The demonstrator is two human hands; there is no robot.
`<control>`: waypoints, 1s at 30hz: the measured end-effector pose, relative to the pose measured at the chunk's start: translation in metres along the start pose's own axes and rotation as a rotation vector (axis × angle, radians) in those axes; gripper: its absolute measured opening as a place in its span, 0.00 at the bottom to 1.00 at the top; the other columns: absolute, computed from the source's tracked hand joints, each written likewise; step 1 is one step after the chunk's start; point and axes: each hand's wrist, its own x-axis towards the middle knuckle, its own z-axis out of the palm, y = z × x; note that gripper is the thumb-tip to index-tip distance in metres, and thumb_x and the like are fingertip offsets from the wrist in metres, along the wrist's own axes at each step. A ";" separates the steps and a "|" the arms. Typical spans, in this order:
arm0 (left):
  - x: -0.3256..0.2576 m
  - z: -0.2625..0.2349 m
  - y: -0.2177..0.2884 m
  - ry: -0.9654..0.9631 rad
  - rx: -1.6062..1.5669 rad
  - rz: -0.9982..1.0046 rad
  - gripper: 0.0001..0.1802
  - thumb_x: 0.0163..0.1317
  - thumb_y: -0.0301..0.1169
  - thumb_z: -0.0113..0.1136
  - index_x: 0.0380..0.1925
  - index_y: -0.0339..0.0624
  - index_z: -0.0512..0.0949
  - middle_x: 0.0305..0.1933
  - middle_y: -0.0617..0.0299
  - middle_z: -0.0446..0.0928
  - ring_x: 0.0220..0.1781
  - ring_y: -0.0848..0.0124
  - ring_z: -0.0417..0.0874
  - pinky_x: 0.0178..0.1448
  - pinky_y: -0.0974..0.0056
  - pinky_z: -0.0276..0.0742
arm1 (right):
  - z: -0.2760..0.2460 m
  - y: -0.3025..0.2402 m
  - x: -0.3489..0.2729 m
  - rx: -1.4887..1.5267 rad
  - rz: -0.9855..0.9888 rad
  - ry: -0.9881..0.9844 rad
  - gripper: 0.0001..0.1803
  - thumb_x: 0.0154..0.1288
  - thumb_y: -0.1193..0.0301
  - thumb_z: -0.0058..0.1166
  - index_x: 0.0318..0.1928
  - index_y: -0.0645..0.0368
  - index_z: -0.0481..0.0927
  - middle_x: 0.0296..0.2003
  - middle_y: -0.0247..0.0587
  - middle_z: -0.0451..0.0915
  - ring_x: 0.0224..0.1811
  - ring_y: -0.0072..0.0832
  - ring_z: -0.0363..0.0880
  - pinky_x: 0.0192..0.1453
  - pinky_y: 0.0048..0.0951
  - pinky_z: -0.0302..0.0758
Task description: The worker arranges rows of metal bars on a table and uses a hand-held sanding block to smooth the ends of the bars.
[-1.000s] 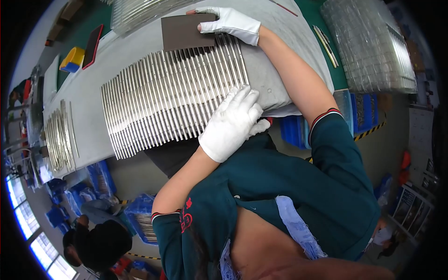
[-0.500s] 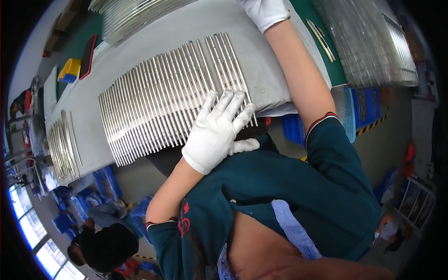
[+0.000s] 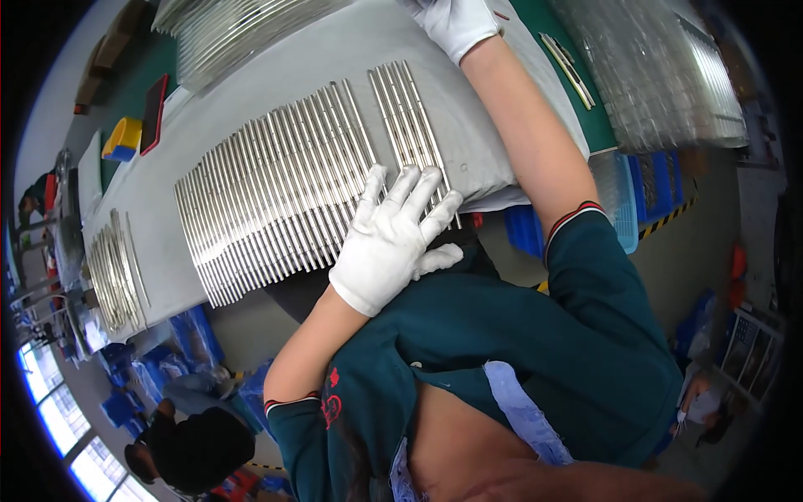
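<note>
My left hand [image 3: 387, 243], in a white glove, lies palm down with its fingers spread. Its fingertips rest over the near ends of slim silver metal rods. A wide row of these rods [image 3: 272, 188] lies side by side on the grey cloth to the left. A smaller group of several rods [image 3: 401, 105] sits to the right, with a strip of bare cloth between the two. Reaching to the far edge of the view, my right hand [image 3: 462, 23] is also gloved in white. The frame cuts off its fingertips, so any grip there is hidden.
Clear-wrapped bundles stand at the far left [image 3: 226, 42] and the far right [image 3: 644, 75]. Pens [image 3: 569, 71] lie by the right bundle. A tape roll [image 3: 123, 139] and a red-edged phone [image 3: 154, 115] sit at left, above more loose rods [image 3: 115, 272]. A person [image 3: 196, 439] is at lower left.
The gap between the wide row and the smaller rod group has grown wider. My right hand has shifted slightly left at the far edge. My left hand stays spread over the rods.
</note>
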 end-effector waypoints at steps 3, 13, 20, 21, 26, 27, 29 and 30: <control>-0.015 -0.007 -0.003 -0.002 0.052 -0.060 0.42 0.57 0.61 0.66 0.68 0.54 0.74 0.70 0.50 0.73 0.71 0.51 0.75 0.78 0.38 0.61 | -0.001 0.004 0.001 0.012 0.026 -0.096 0.17 0.69 0.59 0.67 0.52 0.50 0.78 0.38 0.33 0.80 0.41 0.32 0.78 0.47 0.38 0.80; 0.010 0.006 0.004 0.042 -0.097 0.065 0.38 0.60 0.54 0.67 0.66 0.47 0.75 0.69 0.48 0.73 0.73 0.50 0.71 0.79 0.42 0.59 | -0.009 0.017 -0.002 -0.122 0.074 0.000 0.20 0.71 0.59 0.65 0.58 0.51 0.77 0.47 0.37 0.83 0.50 0.33 0.79 0.55 0.36 0.78; -0.027 -0.014 -0.010 0.085 -0.015 -0.112 0.46 0.54 0.59 0.70 0.69 0.48 0.72 0.70 0.44 0.72 0.71 0.47 0.74 0.78 0.40 0.61 | -0.023 0.013 0.009 -0.015 0.007 -0.031 0.21 0.71 0.63 0.64 0.60 0.51 0.78 0.51 0.37 0.84 0.55 0.34 0.80 0.59 0.36 0.78; -0.036 -0.018 -0.014 0.072 0.022 -0.174 0.48 0.52 0.61 0.70 0.69 0.48 0.72 0.70 0.43 0.72 0.72 0.48 0.73 0.78 0.38 0.59 | -0.023 0.014 0.010 -0.009 0.011 -0.018 0.21 0.71 0.63 0.64 0.60 0.51 0.78 0.51 0.37 0.84 0.54 0.34 0.81 0.59 0.36 0.78; -0.047 -0.013 -0.019 0.037 0.076 -0.233 0.49 0.52 0.64 0.69 0.71 0.51 0.71 0.72 0.45 0.71 0.74 0.48 0.71 0.79 0.37 0.57 | -0.018 0.017 0.008 -0.008 0.038 0.007 0.21 0.71 0.63 0.64 0.61 0.51 0.78 0.51 0.38 0.84 0.54 0.36 0.81 0.58 0.39 0.79; -0.044 -0.010 -0.018 0.044 0.071 -0.221 0.49 0.52 0.64 0.69 0.71 0.52 0.71 0.72 0.45 0.70 0.74 0.48 0.71 0.79 0.37 0.57 | -0.017 0.017 0.007 -0.015 0.042 0.012 0.21 0.71 0.63 0.64 0.61 0.51 0.78 0.51 0.38 0.84 0.53 0.36 0.81 0.58 0.39 0.79; -0.036 -0.005 -0.017 0.031 0.045 -0.187 0.49 0.53 0.64 0.68 0.71 0.52 0.70 0.73 0.47 0.70 0.75 0.48 0.71 0.79 0.37 0.57 | -0.017 0.017 0.004 -0.047 0.041 0.010 0.21 0.71 0.63 0.64 0.61 0.50 0.78 0.51 0.38 0.83 0.53 0.37 0.81 0.57 0.40 0.79; -0.032 -0.002 -0.017 0.026 0.032 -0.165 0.49 0.53 0.64 0.67 0.71 0.52 0.70 0.73 0.47 0.70 0.75 0.48 0.71 0.79 0.37 0.57 | -0.017 0.017 0.003 -0.063 0.040 0.009 0.21 0.71 0.63 0.64 0.61 0.50 0.78 0.51 0.38 0.83 0.53 0.37 0.80 0.57 0.40 0.79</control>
